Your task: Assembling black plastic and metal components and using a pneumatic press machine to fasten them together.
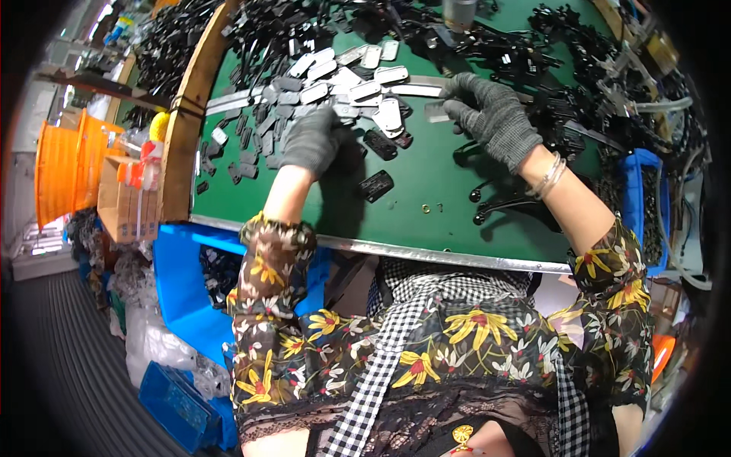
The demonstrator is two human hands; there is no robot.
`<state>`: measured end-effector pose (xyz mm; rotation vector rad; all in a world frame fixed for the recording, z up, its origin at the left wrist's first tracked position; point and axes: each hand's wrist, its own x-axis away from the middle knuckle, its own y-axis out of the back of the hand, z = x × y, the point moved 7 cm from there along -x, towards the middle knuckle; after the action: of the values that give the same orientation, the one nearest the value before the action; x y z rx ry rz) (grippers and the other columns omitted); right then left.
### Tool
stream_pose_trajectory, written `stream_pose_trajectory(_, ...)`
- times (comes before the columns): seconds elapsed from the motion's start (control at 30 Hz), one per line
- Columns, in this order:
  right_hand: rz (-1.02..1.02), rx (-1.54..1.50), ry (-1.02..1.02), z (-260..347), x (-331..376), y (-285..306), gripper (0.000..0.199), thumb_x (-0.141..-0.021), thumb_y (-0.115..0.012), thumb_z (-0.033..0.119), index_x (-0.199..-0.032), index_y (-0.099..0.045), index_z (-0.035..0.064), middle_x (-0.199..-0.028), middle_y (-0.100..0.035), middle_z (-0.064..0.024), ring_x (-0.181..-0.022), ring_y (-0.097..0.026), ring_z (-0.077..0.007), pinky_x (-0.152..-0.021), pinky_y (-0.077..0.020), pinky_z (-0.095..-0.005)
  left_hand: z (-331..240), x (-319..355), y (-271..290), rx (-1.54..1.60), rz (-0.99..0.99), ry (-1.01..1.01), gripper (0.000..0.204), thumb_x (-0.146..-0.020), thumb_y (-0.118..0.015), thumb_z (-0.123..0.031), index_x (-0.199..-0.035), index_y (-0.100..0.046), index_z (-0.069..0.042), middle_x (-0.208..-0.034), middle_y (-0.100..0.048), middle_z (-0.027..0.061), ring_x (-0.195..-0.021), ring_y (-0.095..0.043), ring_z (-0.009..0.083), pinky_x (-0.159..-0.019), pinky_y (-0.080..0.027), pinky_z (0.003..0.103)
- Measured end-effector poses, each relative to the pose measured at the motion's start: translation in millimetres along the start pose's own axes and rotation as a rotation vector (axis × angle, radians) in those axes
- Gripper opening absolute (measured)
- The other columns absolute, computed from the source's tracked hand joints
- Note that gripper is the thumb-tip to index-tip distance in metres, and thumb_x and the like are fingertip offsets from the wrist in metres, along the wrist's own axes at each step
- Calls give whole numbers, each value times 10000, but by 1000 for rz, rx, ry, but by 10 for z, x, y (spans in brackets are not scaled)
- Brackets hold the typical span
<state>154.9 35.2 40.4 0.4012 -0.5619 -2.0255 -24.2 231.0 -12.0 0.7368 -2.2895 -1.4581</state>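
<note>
My left hand (311, 142), in a dark grey knit glove, reaches into the near side of a pile of small parts. Its fingers point away from me and are mostly hidden under the hand. Flat white oval plates (390, 114) and grey plates (286, 99) lie around and beyond it. Farther right, my right hand (495, 120), gloved alike, hovers over the green table with thumb and fingers curved and apart. A small translucent piece (437, 113) is by its thumb tip; whether it touches is unclear. Two black plates (375, 185) (380, 144) lie between the hands.
Black lever-like parts (509, 204) lie below my right hand, with more heaped along the far side. A metal strip (415, 89) crosses the green table (320, 209). A wooden rail (183, 145) borders the left; blue bins (179, 278) (643, 202) stand at both sides.
</note>
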Motion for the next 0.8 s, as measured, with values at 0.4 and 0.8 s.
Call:
stream_pose_trajectory(0.4,-239,-572,-167,11,714,640,271,-923,-651,250,-1032,-669,3,-816,-665,-40,-628,-622,-64,-529,-519,-210,-2035,168,-79,1019,-35,-187,254,-916,-637,-94,-1142,-627,21,-917,-660,70,-706,-585,73,-625,-493,204)
stream_pose_trajectory(0.8,-470,-548,-136,-253,1335,1128,256,-864,-713,211,-1014,-659,10,-812,-685,-50,-716,-646,-105,-635,-526,-242,-2763,235,-571,1331,175,-133,250,-914,-657,-139,-1122,-629,-3,-907,-660,30,-742,-593,73,-640,-504,203)
